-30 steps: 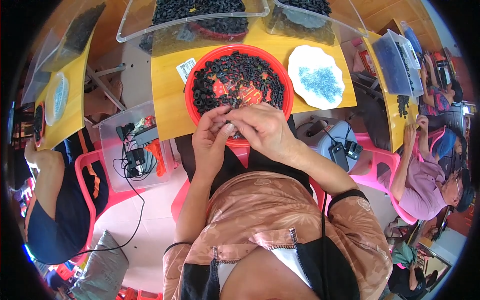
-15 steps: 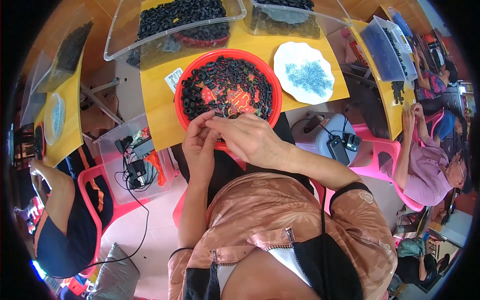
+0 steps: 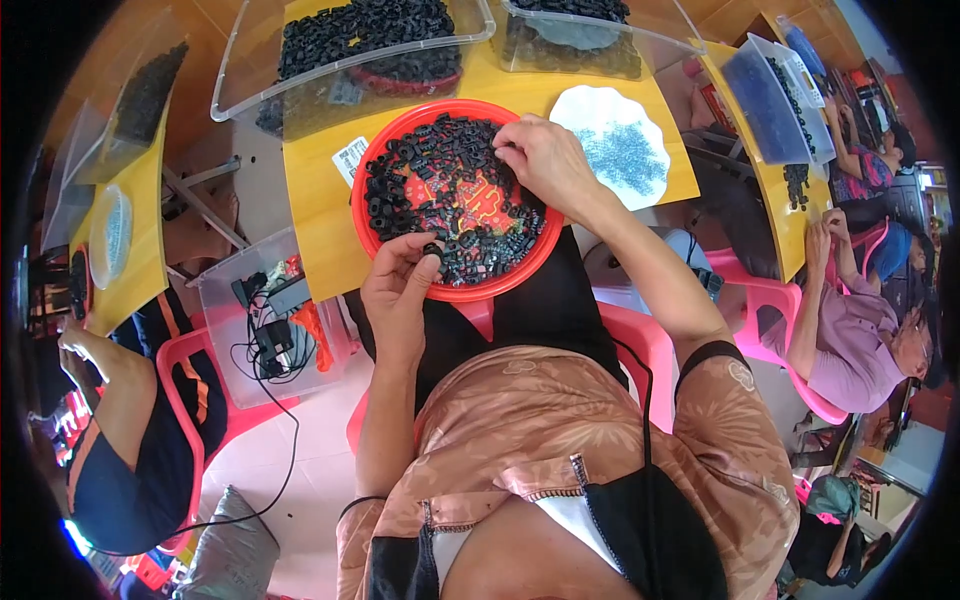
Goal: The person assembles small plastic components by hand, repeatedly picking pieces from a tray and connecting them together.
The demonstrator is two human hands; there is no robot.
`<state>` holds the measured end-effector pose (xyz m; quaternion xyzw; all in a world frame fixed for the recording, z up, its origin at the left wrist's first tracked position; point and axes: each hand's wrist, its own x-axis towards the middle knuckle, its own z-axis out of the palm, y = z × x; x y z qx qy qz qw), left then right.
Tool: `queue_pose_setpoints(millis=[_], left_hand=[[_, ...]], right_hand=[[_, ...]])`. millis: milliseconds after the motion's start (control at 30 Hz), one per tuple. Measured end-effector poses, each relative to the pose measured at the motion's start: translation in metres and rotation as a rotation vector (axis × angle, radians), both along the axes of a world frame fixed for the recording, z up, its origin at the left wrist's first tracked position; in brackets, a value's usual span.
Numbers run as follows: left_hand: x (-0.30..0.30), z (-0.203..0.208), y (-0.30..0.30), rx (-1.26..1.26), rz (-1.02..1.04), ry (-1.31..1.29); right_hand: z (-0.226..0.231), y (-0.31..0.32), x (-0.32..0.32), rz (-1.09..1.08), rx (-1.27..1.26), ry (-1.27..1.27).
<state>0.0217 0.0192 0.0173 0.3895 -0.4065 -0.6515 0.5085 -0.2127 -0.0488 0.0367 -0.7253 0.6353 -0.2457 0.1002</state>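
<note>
The right hand [image 3: 550, 165] has separated from the left hand [image 3: 398, 285]: half a second ago their fingertips met over the near rim of the round red plastic basin [image 3: 470, 292]. From the basin's centre, I now read the right hand's fingertips at 1 to 2 o'clock and the left hand's at 7 o'clock.

Left hand: thumb and fingertips pinch a small black rounded part [image 3: 433, 249] over the basin's near edge. Right hand: fingers curled, tips lowered to the loose black parts [image 3: 395, 175] in the basin; I cannot tell whether they grip one. The near section of the basin, which the hands hid earlier, is now exposed to me and shows small glossy pieces [image 3: 495, 255].

The scalloped white plate [image 3: 580, 105] stands beside the basin at 2 o'clock, bearing blue-grey grains [image 3: 622, 160]. Transparent plastic bins of black parts stand at 11 o'clock [image 3: 310, 105] and 1 o'clock [image 3: 575, 60].

Markings: a white rectangular label [image 3: 350, 158] with dark print lies on the yellow tabletop [image 3: 320, 250] at 10 o'clock; its print is too small for me to read. The basin's red floor carries a yellow printed design [image 3: 482, 203].
</note>
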Motion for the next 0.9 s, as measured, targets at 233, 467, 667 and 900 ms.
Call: queue_pose_setpoints(millis=[233, 467, 667, 900], left_hand=[[0.002, -0.003, 0.0, -0.025, -0.032, -0.006], [0.002, 0.005, -0.001, 0.05, -0.08, 0.031], [-0.001, -0.001, -0.002, -0.014, -0.033, 0.039], [0.003, 0.0, -0.001, -0.037, -0.063, 0.006]], right_hand=[[-0.005, -0.007, 0.005, -0.016, 0.055, 0.137], [-0.005, -0.015, 0.005, 0.008, 0.112, 0.152], [0.007, -0.008, 0.008, 0.027, 0.024, -0.017], [0.038, 0.036, 0.036, 0.201, 0.583, -0.966]])
